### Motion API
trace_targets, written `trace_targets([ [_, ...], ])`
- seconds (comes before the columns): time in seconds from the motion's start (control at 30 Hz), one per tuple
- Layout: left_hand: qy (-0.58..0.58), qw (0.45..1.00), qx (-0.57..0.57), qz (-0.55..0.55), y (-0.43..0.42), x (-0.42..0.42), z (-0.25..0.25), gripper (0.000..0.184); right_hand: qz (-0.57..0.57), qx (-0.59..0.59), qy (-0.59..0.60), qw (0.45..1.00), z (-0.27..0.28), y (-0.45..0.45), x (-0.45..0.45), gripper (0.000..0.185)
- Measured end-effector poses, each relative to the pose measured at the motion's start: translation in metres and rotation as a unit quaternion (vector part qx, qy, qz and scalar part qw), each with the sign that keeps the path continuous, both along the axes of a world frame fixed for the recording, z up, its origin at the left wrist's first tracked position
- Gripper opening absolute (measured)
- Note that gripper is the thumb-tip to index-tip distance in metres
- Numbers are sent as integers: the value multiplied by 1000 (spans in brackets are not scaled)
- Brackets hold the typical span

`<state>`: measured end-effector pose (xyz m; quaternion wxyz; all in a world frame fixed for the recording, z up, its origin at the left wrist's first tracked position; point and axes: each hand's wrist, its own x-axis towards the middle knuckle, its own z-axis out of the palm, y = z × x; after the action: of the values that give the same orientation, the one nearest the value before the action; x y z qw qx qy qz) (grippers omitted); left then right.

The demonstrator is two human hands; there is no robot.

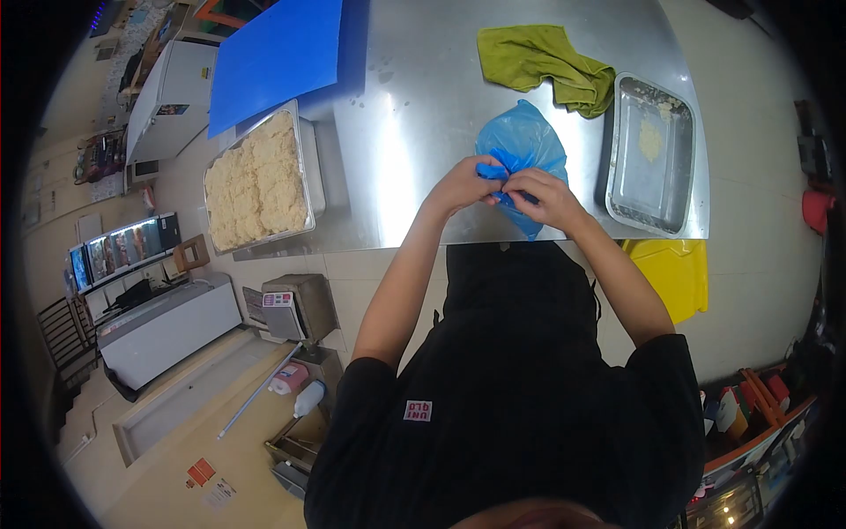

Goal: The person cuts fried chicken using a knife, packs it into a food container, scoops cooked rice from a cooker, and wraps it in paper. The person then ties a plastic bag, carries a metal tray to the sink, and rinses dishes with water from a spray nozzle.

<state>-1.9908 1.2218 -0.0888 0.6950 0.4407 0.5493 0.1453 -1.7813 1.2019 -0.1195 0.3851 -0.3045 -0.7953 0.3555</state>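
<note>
On the steel table, close to its front edge, lies a blue plastic bag (522, 130) with a rounded, filled body. My left hand (467, 185) grips the gathered neck of the bag from the left, fingers closed. From the right, my right hand (545, 196) pinches the same twisted plastic, its fingertips almost meeting those of the left. A loose end of the bag hangs below the hands toward the table edge. What fills the bag cannot be made out through the plastic.
A metal tray of pale crumbly food (256, 185) sits at the left table edge, by a blue board (282, 62). At right are a green cloth (546, 62) and a metal pan (648, 181) with pale residue. A yellow plastic container (674, 278) stands below the table.
</note>
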Motion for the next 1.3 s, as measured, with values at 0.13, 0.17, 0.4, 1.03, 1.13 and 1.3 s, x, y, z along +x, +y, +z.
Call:
trace_targets([
  [0.13, -2, 1000, 1, 2, 0, 0, -2, 15, 0, 24, 2, 1000, -4, 0, 0, 21],
  [0.17, -5, 1000, 0, 3, 0, 0, -2, 15, 2, 37, -3, 999, -5, 1, 0, 21],
  [0.4, 1, 1000, -8, -2, 3, 1, -2, 13, 3, 51, -7, 999, -11, 0, 2, 23],
  [1.03, -10, 1000, -9, 25, 6, 5, -11, 13, 1, 45, 1, 999, -12, -1, 1, 19],
  [1.13, -17, 999, -15, 47, 5, 7, -11, 14, -11, 40, -1, 999, -9, -7, -1, 19],
  [1.3, -68, 993, -47, 80, 4, 5, -12, 15, -67, 59, -14, 996, -5, -16, -7, 20],
])
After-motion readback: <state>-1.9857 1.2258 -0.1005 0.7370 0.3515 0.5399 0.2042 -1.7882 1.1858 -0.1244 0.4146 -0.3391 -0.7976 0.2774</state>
